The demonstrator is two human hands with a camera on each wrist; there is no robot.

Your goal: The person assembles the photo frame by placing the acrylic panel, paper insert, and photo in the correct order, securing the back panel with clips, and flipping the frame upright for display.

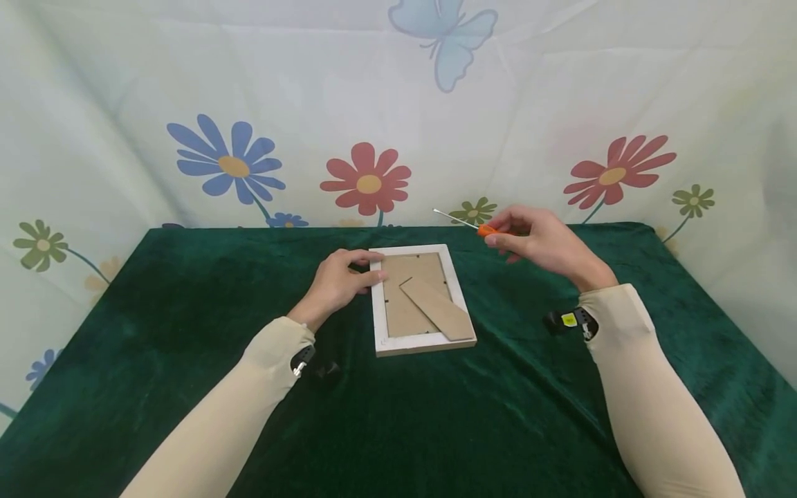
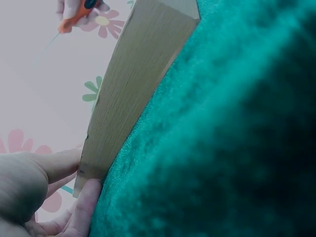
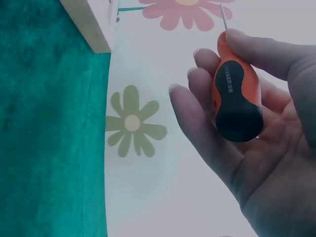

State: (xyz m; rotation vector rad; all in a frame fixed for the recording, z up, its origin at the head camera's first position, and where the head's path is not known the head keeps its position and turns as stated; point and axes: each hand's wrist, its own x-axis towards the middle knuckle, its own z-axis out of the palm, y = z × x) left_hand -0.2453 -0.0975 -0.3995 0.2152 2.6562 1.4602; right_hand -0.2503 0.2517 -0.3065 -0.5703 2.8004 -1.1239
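Observation:
A white-bordered picture frame [image 1: 418, 344] lies face down on the green cloth. Its brown backing board [image 1: 401, 319] is held by small dark tabs, and a slanted stand leg [image 1: 438, 310] crosses it. At the frame's left edge, my left hand [image 1: 339, 282] grips the border; in the left wrist view its fingers [image 2: 88, 200] lie against the pale wooden side wall. My right hand [image 1: 540, 238] holds a screwdriver [image 3: 238, 98] with an orange and black handle, in the air right of and beyond the frame. The thin metal shaft [image 1: 453, 218] points up and left.
Dark green velvet-like cloth [image 1: 187, 332] covers the table. Behind its far edge hangs a pale curtain [image 1: 498, 138] printed with flowers and a butterfly. Dark devices are strapped at both wrists, including the right wrist camera [image 1: 569, 321].

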